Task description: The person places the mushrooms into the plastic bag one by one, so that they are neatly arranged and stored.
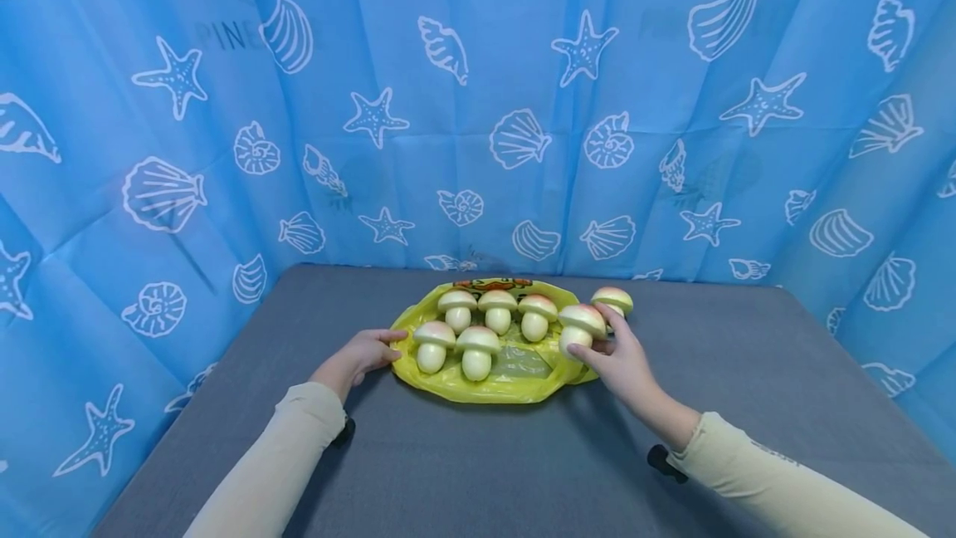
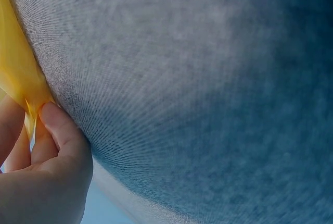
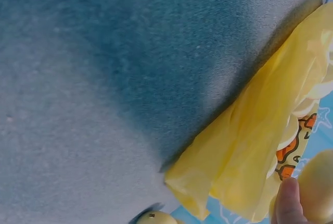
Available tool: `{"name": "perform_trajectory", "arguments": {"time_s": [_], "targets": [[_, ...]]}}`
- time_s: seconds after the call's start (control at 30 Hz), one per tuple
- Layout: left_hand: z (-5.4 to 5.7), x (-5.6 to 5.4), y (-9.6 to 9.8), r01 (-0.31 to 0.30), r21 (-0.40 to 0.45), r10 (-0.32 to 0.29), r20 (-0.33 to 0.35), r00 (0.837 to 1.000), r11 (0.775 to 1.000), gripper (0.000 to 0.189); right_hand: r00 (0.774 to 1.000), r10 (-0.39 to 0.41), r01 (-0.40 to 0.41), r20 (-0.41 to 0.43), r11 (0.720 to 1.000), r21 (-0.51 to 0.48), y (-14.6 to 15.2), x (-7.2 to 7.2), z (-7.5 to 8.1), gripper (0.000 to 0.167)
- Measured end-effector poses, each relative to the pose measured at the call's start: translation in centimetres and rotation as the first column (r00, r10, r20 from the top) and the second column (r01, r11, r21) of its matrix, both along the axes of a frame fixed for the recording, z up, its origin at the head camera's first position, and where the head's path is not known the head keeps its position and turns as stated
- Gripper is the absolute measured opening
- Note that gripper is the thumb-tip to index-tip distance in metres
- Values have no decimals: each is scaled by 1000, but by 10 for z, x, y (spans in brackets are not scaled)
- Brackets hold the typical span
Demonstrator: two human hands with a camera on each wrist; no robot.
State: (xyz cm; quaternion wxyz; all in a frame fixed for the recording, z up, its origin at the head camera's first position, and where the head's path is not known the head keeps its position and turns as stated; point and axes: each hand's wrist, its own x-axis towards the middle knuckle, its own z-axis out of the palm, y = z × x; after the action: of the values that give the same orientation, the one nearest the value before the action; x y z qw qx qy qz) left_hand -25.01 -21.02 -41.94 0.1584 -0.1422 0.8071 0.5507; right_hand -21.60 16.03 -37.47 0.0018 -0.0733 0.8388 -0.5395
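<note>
A yellow plastic bag [image 1: 478, 393] lies on the grey table with its mouth spread wide. Several toy mushrooms [image 1: 478, 353] with pale stems and pinkish-cream caps stand in it. My left hand [image 1: 368, 355] pinches the bag's left rim; the left wrist view shows thumb and fingers on the gathered yellow plastic [image 2: 23, 78]. At the bag's right side, my right hand [image 1: 620, 359] holds another toy mushroom [image 1: 581, 322] by thumb and fingers, over the rim. In the right wrist view only the thumb and part of that mushroom [image 3: 318, 185] show.
One more toy mushroom [image 1: 612, 298] is on the table just beyond my right hand, outside the bag and partly covered by the fingers. The grey tabletop [image 1: 478, 471] extends around the bag. A blue curtain [image 1: 478, 173] with white shells and starfish hangs behind.
</note>
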Motion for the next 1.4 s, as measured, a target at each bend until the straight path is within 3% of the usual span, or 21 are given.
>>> {"name": "perform_trajectory", "arguments": {"time_s": [0.9, 1.4], "targets": [[4, 2, 2, 1, 19, -1, -2, 1000, 1000, 44, 996, 91, -90, 14, 992, -88, -33, -11, -8, 73], [2, 0, -1, 25, 23, -25, 0, 1000, 999, 45, 992, 118, -118, 42, 993, 9, -50, -16, -19, 72]]}}
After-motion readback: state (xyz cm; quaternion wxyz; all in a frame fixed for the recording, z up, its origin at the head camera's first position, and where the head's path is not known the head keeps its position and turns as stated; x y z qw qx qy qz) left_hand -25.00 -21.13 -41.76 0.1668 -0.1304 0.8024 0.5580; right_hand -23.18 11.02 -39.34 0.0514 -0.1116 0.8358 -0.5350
